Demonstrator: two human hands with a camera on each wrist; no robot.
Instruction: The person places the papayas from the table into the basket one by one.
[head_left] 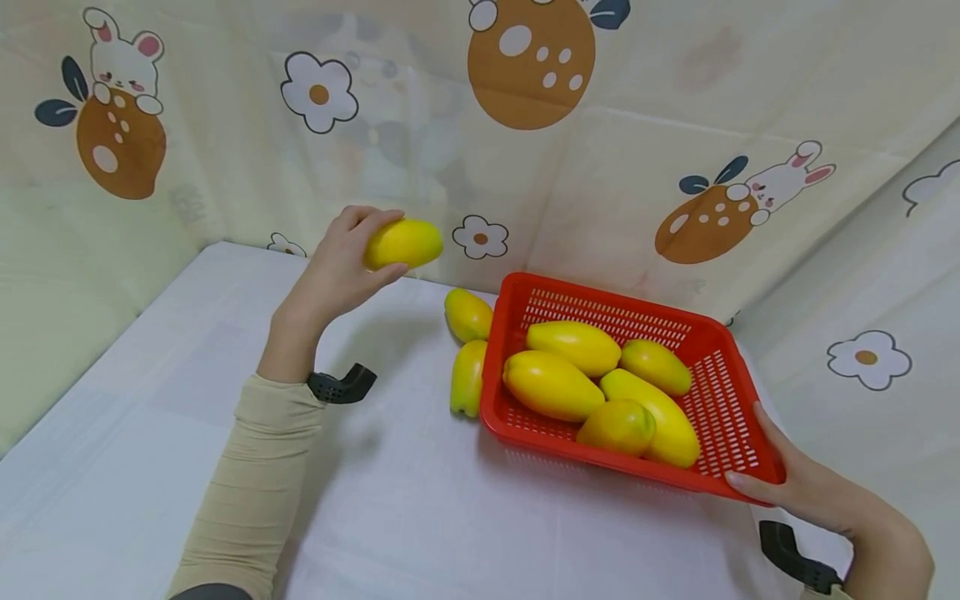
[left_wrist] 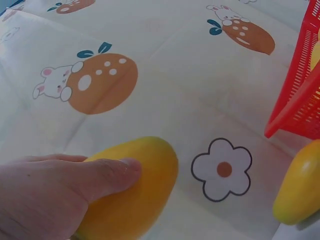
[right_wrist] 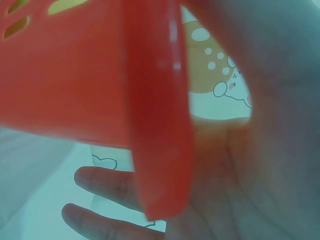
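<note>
My left hand (head_left: 339, 265) grips a yellow mango (head_left: 406, 243) above the far part of the table, left of the red basket (head_left: 600, 462). In the left wrist view, the thumb lies along the side of this mango (left_wrist: 150, 185). My right hand (head_left: 813, 487) holds the basket at its near right corner, the thumb on the rim. Seen from the right wrist, the fingers (right_wrist: 107, 185) reach out beneath the basket rim (right_wrist: 160, 110). Several yellow mangoes (head_left: 553, 385) lie inside the basket.
Left of the basket, a yellow mango (head_left: 468, 315) and a greenish-yellow fruit (head_left: 467, 379) with a lobed end lie against its side. A white cloth (head_left: 405, 500) covers the table. Behind it hangs a cream curtain (head_left: 405, 167) printed with rabbits and flowers.
</note>
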